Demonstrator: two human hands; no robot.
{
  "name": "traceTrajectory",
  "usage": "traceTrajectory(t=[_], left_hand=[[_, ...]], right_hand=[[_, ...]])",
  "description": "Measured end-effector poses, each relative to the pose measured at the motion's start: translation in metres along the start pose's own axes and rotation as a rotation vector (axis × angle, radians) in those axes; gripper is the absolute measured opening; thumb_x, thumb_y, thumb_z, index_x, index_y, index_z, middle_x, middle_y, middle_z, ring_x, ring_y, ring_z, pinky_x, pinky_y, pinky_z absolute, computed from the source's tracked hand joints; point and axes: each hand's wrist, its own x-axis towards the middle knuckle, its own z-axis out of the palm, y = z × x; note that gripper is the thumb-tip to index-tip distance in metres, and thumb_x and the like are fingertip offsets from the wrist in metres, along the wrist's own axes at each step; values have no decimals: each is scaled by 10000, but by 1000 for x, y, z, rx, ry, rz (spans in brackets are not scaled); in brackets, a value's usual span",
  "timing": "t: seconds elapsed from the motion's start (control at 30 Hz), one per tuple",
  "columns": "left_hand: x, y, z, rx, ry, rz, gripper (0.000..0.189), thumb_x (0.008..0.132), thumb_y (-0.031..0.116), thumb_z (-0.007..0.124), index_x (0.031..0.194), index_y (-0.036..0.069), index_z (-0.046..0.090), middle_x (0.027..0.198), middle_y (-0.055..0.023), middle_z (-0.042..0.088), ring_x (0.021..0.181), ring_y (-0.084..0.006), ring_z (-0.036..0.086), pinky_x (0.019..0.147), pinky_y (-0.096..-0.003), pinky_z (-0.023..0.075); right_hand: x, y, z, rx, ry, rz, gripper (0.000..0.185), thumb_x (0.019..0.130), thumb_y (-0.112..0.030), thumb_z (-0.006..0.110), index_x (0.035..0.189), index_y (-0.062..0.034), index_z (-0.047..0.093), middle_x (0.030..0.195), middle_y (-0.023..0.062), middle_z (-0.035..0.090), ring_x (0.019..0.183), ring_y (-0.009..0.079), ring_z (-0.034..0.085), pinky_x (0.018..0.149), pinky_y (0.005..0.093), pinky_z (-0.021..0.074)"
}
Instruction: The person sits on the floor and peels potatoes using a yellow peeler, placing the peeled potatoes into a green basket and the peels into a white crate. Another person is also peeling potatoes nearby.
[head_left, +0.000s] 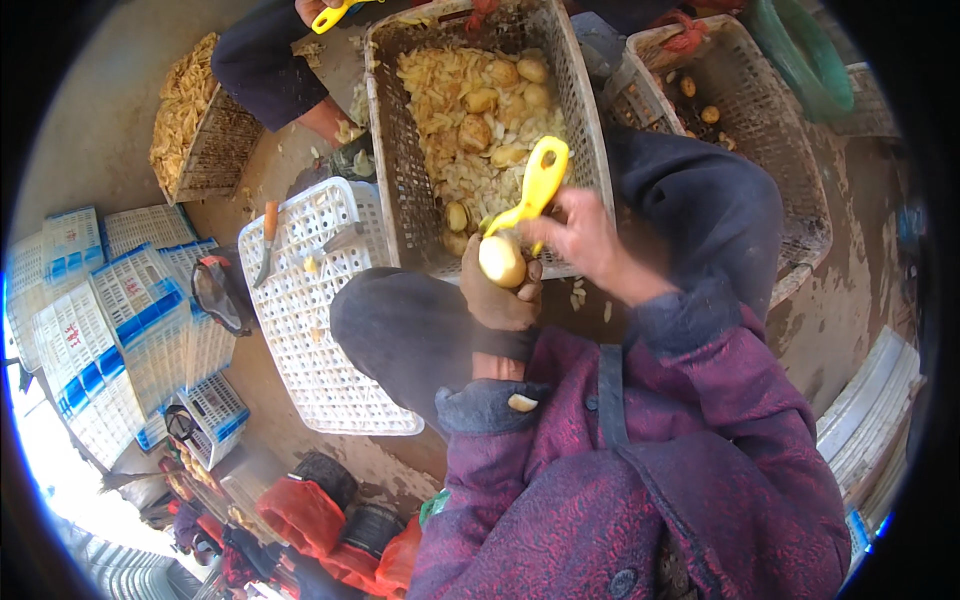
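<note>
In my left hand (495, 300), which wears a brown glove, rests a peeled pale-yellow potato (502, 262). My bare right hand (581, 236) grips a yellow-handled peeler (541, 180), its head close to the top of the potato. Blur hides whether the blade touches the skin. Both hands are over the near edge of a dirty plastic crate (596, 150). Inside that crate lie potato peelings (442, 112) and several potatoes, some peeled and some partly peeled.
An upturned white crate (300, 375) at left carries a wooden-handled knife (267, 240). Behind it stands a crate heaped with peelings (184, 112). Another person's hand (309, 9) holds a yellow peeler (330, 18). At right, another crate (810, 195) contains a few potatoes. White-and-blue crates (142, 292) are stacked far left.
</note>
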Motion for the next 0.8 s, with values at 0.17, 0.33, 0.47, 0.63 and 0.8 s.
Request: traceTrajectory(t=[0.17, 0.33, 0.47, 0.63, 0.8], left_hand=[[-1, 0, 19, -64, 107, 46, 379, 965, 408, 427, 989, 79, 613, 901, -72, 631, 754, -227, 593, 575, -304, 492], [0, -9, 16, -56, 140, 171, 360, 981, 390, 417, 1015, 73, 584, 873, -61, 616, 763, -207, 590, 582, -312, 473], [6, -16, 18, 108, 313, 298, 343, 1000, 358, 376, 998, 60, 544, 818, -82, 593, 654, -176, 573, 444, -280, 405], [5, -14, 22, 65, 311, 274, 344, 994, 386, 384, 1027, 77, 531, 850, -95, 592, 641, -192, 562, 436, -279, 397], [1, -11, 24, -105, 129, 159, 388, 932, 476, 487, 1008, 107, 579, 923, -83, 615, 774, -219, 582, 555, -290, 449]], right_hand=[[24, 19, -20, -145, 165, 61, 248, 799, -147, 721, 973, 20, 660, 757, 45, 650, 651, 83, 566, 588, 251, 453], [18, 12, -25, 33, 161, 217, 231, 811, -142, 718, 959, 23, 654, 683, 26, 611, 542, 73, 513, 488, 236, 405], [14, 12, -19, 187, 147, 225, 218, 814, -135, 717, 953, 19, 650, 633, 6, 561, 464, 49, 449, 414, 211, 336], [17, 13, -24, 391, 62, 262, 223, 810, -141, 720, 945, 25, 658, 686, 33, 619, 519, 83, 525, 469, 228, 404], [23, 10, -31, 250, 105, 262, 229, 806, -137, 721, 955, 27, 663, 745, 46, 648, 598, 90, 563, 538, 239, 439]])
